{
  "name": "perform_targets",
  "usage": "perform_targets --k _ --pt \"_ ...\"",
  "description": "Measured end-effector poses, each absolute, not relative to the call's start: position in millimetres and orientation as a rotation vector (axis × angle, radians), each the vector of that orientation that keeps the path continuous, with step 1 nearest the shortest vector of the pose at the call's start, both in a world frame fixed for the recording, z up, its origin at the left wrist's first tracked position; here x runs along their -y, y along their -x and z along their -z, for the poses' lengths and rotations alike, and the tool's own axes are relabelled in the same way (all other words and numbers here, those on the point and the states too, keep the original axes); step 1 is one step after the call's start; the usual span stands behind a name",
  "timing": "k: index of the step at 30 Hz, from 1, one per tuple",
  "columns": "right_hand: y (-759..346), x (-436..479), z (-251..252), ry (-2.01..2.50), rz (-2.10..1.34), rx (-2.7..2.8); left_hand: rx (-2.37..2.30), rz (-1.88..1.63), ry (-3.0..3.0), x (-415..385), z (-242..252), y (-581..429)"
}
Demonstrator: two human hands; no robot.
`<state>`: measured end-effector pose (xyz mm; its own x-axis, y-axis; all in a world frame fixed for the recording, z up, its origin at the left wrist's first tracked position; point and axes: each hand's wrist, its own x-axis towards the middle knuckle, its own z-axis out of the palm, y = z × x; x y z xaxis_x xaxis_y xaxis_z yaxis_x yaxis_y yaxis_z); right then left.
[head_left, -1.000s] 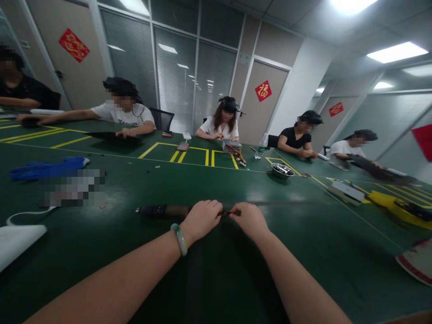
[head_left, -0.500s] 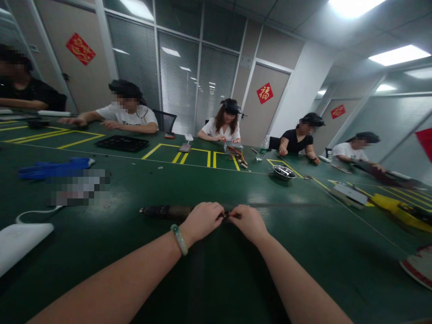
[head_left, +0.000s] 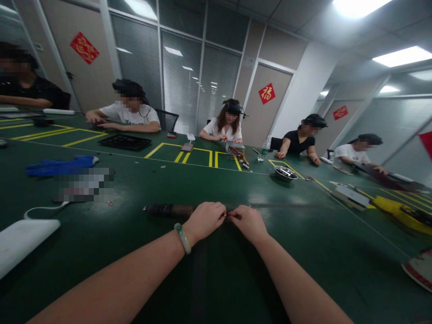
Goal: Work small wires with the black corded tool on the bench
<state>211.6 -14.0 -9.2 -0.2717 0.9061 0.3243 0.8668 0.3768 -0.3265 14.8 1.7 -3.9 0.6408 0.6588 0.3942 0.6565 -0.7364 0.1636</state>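
Observation:
A long dark cylindrical tool (head_left: 168, 210), which looks like an electric screwdriver, lies sideways low over the green table with a small metal tip at its left end. Its right part runs under my left hand (head_left: 207, 219), whose fingers are closed around it. A tiny shiny piece shows at my left fingertips. Close by on the right, my right hand (head_left: 249, 222) is closed in a pinch at that end. What sits between its fingers is too small and dark to make out. The two hands' fingertips almost meet.
Across the green table (head_left: 162, 279) are a metal bowl (head_left: 285, 173), a water bottle (head_left: 264, 149), a black tray (head_left: 124, 141) and blue gloves (head_left: 60, 165). A white device (head_left: 29, 243) with a cable stands at left, a yellow item (head_left: 401, 210) at right. Several people sit opposite.
The view has shifted slightly, so the surroundings sit a little further right. My two hands stay together at the tool's end. A person at the far left has drawn their hands together.

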Motion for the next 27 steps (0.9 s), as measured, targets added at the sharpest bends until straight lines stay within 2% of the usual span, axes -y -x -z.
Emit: perform_targets --k 27 --pt "-212.6 13.4 9.0 1.49 -0.305 2.106 -1.144 -0.705 -2.823 -2.3 3.6 -14.0"
